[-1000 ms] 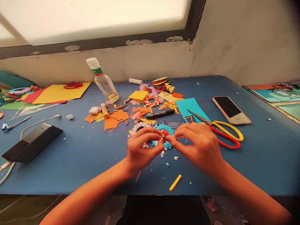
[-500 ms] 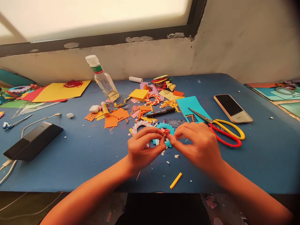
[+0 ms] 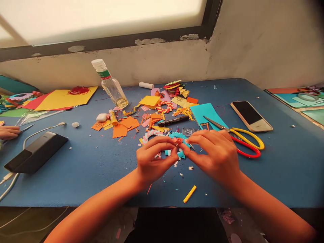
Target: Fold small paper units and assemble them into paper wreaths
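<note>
Between my two hands is a small pink-orange folded paper piece [image 3: 178, 140], partly hidden by fingertips. My left hand [image 3: 157, 154] pinches it from the left with thumb and forefinger. From the right, the fingertips of my right hand [image 3: 214, 152] close on its other side. Just behind lies a blue folded paper ring [image 3: 181, 154], partly covered, beside a pink and white one [image 3: 148, 135]. Scissors [image 3: 229, 130] with red and yellow handles rest past my right hand, their blades over a blue sheet [image 3: 207, 114].
A glass bottle [image 3: 113, 88] stands at the back. Paper scraps [image 3: 125, 126], a glue stick [image 3: 113, 117] and a black marker [image 3: 173, 121] lie mid-table. A phone [image 3: 250, 115] is right; a black device [image 3: 36, 152] and another person's hand [image 3: 8, 132] are left. A yellow strip [image 3: 189, 194] lies in front.
Another person's hand has come in at the left edge, at the blue pen-like item. My right hand's fingers have spread slightly and shifted at the paper piece; my left hand has barely moved.
</note>
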### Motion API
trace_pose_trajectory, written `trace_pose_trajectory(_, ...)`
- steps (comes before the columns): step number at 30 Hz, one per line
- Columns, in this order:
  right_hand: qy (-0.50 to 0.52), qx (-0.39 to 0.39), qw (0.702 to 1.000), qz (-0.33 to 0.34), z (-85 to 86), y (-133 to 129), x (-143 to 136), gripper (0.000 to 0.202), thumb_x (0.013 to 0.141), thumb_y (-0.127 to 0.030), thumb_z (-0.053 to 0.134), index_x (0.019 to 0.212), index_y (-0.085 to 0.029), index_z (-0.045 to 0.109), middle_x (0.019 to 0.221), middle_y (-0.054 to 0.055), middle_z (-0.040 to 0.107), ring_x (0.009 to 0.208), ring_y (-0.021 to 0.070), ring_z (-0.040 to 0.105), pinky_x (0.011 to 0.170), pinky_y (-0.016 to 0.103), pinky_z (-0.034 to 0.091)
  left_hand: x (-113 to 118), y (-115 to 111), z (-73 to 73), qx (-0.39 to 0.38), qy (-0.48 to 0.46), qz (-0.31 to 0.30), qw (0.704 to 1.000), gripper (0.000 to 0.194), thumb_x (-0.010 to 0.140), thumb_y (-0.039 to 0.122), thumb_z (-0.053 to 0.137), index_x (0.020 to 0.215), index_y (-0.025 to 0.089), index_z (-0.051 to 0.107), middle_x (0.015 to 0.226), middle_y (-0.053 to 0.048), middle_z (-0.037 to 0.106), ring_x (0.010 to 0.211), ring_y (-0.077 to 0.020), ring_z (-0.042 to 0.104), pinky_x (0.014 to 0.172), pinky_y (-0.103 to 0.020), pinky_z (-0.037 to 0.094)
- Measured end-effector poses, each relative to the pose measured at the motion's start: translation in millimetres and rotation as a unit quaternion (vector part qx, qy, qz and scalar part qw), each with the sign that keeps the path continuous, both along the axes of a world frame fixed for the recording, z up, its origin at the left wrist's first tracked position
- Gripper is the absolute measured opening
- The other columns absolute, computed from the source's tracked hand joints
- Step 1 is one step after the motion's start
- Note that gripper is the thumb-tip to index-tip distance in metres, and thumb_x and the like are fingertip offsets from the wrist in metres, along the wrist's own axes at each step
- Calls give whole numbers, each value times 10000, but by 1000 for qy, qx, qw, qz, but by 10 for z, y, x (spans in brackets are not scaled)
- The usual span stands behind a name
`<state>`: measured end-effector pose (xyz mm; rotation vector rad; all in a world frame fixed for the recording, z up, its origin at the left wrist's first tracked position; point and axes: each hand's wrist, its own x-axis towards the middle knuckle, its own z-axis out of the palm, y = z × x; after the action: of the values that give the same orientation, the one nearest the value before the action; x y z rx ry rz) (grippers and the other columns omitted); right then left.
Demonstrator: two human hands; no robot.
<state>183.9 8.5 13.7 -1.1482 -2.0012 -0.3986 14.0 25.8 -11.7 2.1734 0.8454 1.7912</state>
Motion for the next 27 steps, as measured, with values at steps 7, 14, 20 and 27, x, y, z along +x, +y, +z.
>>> trace_pose_trajectory(7,118,-173,976,55,60,8,17,112,829,-290,663,752,-209,658,740,-15,690,694,141,626,675,289,393,7,-13,43,0,-10,1,1000,113,698,43,696,724,146,657,760,-27,688,676,-103,664,640,-223,591)
trace_pose_trajectory(14,123,-182,972,82,71,16,68,39,827,-235,666,794,-221,683,804,-17,704,786,144,646,744,288,422,-16,17,38,-40,-19,-27,999,102,689,39,704,692,129,656,755,-43,691,680,-111,669,619,-214,588)
trace_pose_trajectory(20,99,-130,982,94,33,24,88,32,829,-208,661,846,-219,685,843,4,716,806,156,650,745,303,437,-46,49,36,-70,-31,-65,995,84,700,63,698,682,135,660,736,-34,687,683,-111,664,627,-219,592)
trace_pose_trajectory(27,33,-34,995,92,-6,30,73,33,844,-204,646,859,-182,666,792,19,727,724,157,657,671,318,415,-41,56,23,-113,-61,-110,986,87,702,69,710,722,148,682,765,-51,706,727,-134,679,625,-232,600)
